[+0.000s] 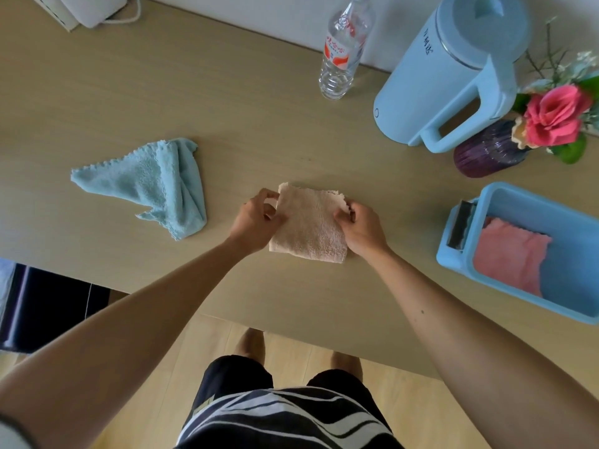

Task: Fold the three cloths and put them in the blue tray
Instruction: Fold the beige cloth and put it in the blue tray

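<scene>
Well out to the left of the left hand, a light blue cloth (pixel 152 184) is left crumpled and unfolded on the table (pixel 97 102), evidently kept out of the way until its turn comes. Between the hands a beige cloth (pixel 309 222) is laid flat, already doubled into a small square. Its left edge is pinched by the left hand (pixel 257 218), thumb and fingertips closed on the upper corner, while its right edge is gripped by the right hand (pixel 361 226) in the same manner; the opposite sides seem to be held so that the layers are kept aligned for lifting or one more fold. Beyond the hands, toward the wall, a water bottle (pixel 342 50) and a pale blue jug (pixel 453 76) are seen, with a purple vase (pixel 486 150) of flowers just past the jug. Off to the right of the right hand the blue tray (pixel 460 254) is placed within easy reach, and a pink cloth (pixel 509 254) is already laid inside it, folded. By this judgement, one cloth is done, one nearly, one untouched.
</scene>
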Demonstrator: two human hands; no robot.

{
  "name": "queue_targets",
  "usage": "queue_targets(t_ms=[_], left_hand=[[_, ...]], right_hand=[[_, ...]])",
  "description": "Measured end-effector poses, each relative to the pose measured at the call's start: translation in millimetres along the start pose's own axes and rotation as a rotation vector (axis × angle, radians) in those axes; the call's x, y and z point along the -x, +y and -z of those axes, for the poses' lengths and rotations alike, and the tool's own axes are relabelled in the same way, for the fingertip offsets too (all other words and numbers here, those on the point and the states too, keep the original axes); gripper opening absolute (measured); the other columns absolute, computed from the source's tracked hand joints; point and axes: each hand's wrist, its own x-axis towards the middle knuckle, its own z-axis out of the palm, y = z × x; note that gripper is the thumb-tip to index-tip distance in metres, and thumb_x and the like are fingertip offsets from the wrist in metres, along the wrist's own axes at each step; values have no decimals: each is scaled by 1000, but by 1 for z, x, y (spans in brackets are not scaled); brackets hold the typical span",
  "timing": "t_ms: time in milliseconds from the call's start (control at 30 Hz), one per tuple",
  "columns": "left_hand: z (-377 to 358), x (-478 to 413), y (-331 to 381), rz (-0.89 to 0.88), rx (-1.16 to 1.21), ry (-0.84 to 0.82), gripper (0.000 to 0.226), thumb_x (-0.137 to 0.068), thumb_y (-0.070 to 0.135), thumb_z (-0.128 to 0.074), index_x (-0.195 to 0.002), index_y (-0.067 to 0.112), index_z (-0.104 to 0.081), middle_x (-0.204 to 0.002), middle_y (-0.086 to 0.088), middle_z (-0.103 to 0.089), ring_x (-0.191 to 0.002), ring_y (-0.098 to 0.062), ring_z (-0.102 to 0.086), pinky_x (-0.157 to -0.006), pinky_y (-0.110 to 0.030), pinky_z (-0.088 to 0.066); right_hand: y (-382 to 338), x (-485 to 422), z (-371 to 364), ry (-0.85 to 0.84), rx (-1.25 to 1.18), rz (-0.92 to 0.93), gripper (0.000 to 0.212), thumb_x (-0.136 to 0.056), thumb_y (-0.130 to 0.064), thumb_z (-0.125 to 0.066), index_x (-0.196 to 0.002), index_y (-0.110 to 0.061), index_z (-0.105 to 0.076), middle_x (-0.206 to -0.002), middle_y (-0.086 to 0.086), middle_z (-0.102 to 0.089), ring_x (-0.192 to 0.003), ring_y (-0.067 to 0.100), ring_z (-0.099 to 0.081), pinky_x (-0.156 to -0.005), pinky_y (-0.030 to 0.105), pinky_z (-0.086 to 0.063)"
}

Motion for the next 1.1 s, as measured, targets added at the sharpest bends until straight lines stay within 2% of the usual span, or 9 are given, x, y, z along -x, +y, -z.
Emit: queue_targets(t_ms=[67, 133, 233, 367, 467, 567, 767, 933, 1100], left_hand=[[-2, -2, -2, -30, -34, 35, 42, -86, 24, -69, -124, 16, -52, -76, 3, -71, -64, -13, -66, -59, -29, -54], [-3, -3, -4, -57, -87, 53, 47, -86, 22, -71, -127, 14, -50, -78, 0, -71, -67, -17, -67, -63, -32, -56], [-5, 1, -6, -113, -206, 106, 50, -85, 17, -71, -129, 12, -47, -84, -5, -69, -69, -21, -64, -67, -36, -55], [-8, 12, -1, -480, -568, 237, 53, -83, 12, -65, -132, 11, -46, -115, -9, -54, -99, -23, -52, -81, -41, -53], [-17, 11, 0, -736, -772, 59, 55, -88, 21, -58, -141, 15, -44, -144, -11, -45, -133, -29, -40, -106, -45, -39], [-23, 2, -14, -732, -947, -114, 66, -97, 40, -42, -155, 14, -22, -165, -10, -13, -153, -30, -4, -122, -51, -14], [-25, -4, -34, -607, -952, -176, 76, -98, 59, -26, -157, 20, 2, -166, -4, 8, -152, -28, 9, -121, -58, -4], [-26, -9, -19, -577, -994, -144, 80, -96, 59, -37, -157, 16, -8, -166, -10, -3, -153, -30, 3, -122, -56, -2], [-29, -21, 11, -533, -978, -54, 82, -89, 51, -60, -150, 6, -27, -152, -13, -37, -143, -29, -32, -122, -46, -18]], right_hand=[[1, -2, -3, 26, 61, -14, 41, -100, -25, -57, -67, -37, -36, -58, -16, -38, -50, 1, -36, -44, 18, -23], [5, -5, -7, 52, 115, -6, 37, -100, -26, -57, -67, -34, -41, -58, -16, -38, -52, 4, -39, -47, 21, -23], [9, -5, -11, 103, 177, -15, 17, -97, -36, -59, -93, -19, -59, -67, -10, -52, -65, 21, -55, -53, 31, -35], [6, 7, -10, 360, 278, 163, 33, -89, -36, -67, -108, -13, -52, -96, 3, -60, -87, 26, -58, -72, 40, -49], [3, 21, -13, 338, 394, 396, 32, -89, -34, -68, -109, -13, -55, -105, 4, -57, -96, 25, -55, -80, 39, -44], [14, 30, -23, 175, 552, 479, 39, -90, -44, -64, -115, -15, -57, -114, 3, -55, -103, 24, -53, -86, 37, -43], [29, 37, -29, 127, 680, 453, 53, -84, -46, -68, -129, -21, -55, -124, -1, -49, -112, 23, -50, -92, 36, -42], [21, 41, -32, 147, 668, 424, 49, -84, -39, -70, -127, -20, -56, -123, 0, -50, -113, 23, -51, -96, 36, -43], [14, 51, -34, 138, 628, 361, 56, -79, -27, -73, -130, -20, -52, -131, 2, -51, -117, 24, -52, -98, 35, -41]])
